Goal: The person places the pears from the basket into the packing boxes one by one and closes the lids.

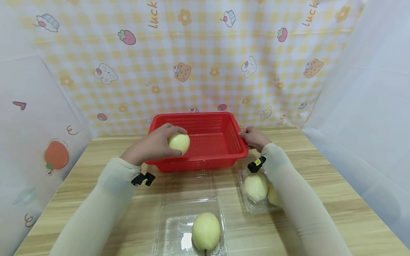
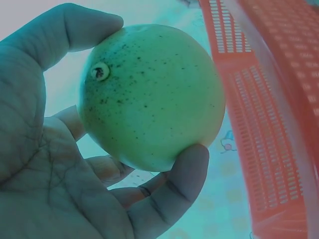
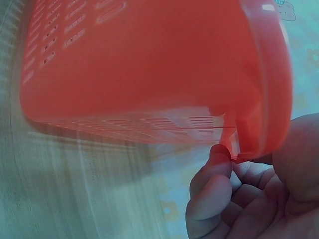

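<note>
Head view: the left hand [image 1: 150, 145] grasps a pear [image 1: 179, 143] over the red basket [image 1: 224, 156]; the right hand [image 1: 254, 138] grasps the basket's rim.

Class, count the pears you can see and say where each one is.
4: one pear in the left hand over the red basket, one in the near clear tray, two in the right tray, one partly hidden.

second pear [image 1: 273, 196] half hidden behind right sleeve [image 1: 298, 199], basket [image 3: 149, 74] blurred
</note>
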The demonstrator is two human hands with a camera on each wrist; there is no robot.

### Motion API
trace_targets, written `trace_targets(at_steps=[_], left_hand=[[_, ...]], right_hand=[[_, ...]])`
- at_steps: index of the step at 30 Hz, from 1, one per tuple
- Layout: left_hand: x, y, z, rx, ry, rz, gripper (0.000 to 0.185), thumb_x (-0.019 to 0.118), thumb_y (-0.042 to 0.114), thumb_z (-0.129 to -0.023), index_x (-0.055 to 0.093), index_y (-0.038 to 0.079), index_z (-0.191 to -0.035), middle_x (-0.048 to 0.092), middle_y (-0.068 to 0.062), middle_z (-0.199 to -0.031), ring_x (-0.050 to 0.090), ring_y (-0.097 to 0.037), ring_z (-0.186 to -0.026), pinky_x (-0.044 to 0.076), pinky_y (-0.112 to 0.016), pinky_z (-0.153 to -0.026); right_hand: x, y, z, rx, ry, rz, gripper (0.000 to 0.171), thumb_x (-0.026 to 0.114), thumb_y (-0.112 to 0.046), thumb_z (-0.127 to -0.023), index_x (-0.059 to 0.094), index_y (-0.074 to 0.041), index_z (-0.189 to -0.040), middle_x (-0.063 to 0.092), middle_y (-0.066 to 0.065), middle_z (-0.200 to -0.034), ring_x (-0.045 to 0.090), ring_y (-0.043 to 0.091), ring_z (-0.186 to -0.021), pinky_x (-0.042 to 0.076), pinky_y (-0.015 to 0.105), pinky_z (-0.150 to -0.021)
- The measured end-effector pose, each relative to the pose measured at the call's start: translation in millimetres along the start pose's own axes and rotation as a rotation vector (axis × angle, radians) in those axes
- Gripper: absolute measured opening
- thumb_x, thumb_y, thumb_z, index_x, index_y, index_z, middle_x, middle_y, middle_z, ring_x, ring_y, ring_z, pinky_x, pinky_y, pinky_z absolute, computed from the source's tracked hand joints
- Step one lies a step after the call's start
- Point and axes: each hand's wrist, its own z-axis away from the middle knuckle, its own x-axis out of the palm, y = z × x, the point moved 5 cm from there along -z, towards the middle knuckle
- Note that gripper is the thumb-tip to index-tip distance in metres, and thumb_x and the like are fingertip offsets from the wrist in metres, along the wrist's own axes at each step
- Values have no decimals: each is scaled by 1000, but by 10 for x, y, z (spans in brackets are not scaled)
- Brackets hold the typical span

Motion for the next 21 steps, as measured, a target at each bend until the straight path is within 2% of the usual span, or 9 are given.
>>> trace_targets(at_steps=[10, 21], left_hand=[[73, 97, 263, 48, -9, 6, 56, 80, 19, -74, 62, 20, -127, 49, -7, -124, 57, -30, -95, 55, -40, -71], [49, 160, 518, 106, 13, -3, 55, 77, 15, -75, 61, 19, -128, 49, -6, -124, 56, -28, -97, 54, -39, -72]], right_hand=[[4, -10, 10, -9, 12, -14, 24, 44, -19, -106, 53, 3, -107, 60, 14, -95, 66, 17, -71, 57, 31, -66], [30, -33, 43, -9, 18, -1, 24, 40, -18, -107, 50, 3, -107, 59, 14, -94, 65, 15, -68, 56, 28, -62]])
